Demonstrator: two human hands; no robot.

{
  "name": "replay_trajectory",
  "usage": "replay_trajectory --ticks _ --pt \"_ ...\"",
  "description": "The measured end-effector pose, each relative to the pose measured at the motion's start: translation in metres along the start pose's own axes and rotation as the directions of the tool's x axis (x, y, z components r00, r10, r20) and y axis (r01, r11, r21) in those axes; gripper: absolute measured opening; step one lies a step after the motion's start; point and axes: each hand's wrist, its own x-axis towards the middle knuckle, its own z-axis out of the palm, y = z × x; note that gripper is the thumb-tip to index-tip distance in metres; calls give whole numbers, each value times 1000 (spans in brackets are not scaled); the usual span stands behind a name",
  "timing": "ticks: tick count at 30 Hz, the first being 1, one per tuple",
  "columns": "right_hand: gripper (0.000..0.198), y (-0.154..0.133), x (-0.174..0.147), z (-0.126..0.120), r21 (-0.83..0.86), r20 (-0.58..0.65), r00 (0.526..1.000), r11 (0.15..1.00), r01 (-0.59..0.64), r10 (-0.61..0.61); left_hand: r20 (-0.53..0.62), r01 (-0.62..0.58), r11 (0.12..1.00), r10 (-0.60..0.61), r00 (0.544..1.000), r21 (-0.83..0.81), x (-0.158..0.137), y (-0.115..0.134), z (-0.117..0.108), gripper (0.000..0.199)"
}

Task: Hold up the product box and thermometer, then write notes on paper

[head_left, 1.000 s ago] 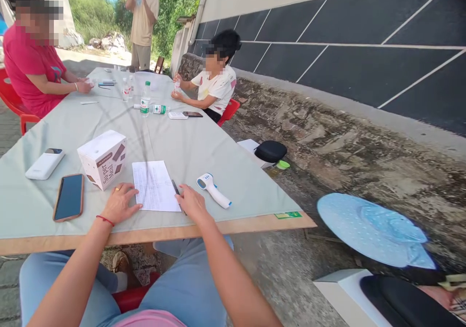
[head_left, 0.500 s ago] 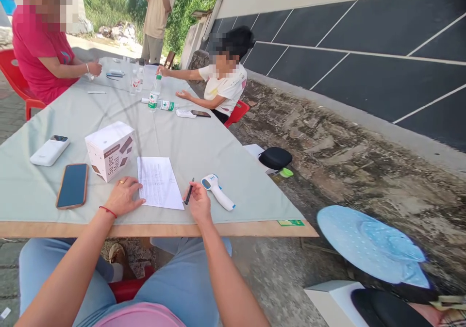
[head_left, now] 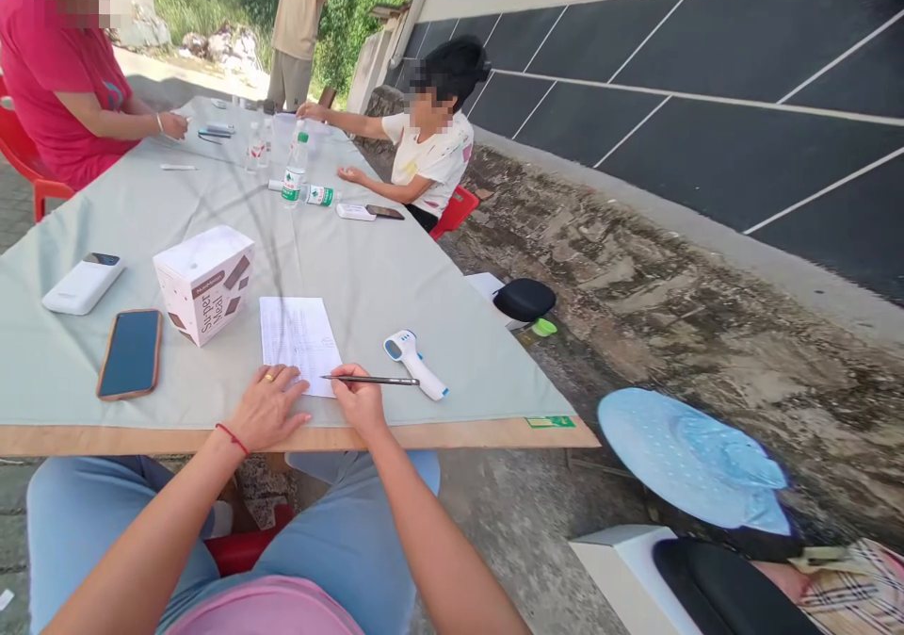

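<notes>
Outdoors, the table (head_left: 360, 263) holds the paper (head_left: 298, 329) at twelve o'clock. Left hand (head_left: 269, 411), palm down and grasping nothing, overlaps the paper's seven-o'clock corner; right hand (head_left: 360, 405) pinches the pen (head_left: 393, 381). Light pressure could let the paper skid; the pen's tail might nudge the thermometer (head_left: 422, 373) at one o'clock.

L hand (head_left: 272, 407) palm-down, fingers spread; R hand (head_left: 360, 404) in pinch; arms (head_left: 159, 517) fwd.

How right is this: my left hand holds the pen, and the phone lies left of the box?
One slip: the head view shows your right hand holding the pen; your left hand rests partly on the paper. The phone does lie left of the box.
</notes>
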Motion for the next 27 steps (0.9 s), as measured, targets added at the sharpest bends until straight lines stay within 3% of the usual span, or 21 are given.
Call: replay_trajectory --ticks 3,12,27 --pt "18 -1 0 3 -54 -3 1000 998 -23 23 25 26 1000 -26 999 -1 -1 3 1 43" --pt "15 -2 4 10 -194 34 997 978 72 -66 33 24 1000 -23 999 -1 0 3 -2 42" --pt "18 0 2 10 -249 76 995 965 78 -61 31 32 999 -32 999 10 0 3 2 42"
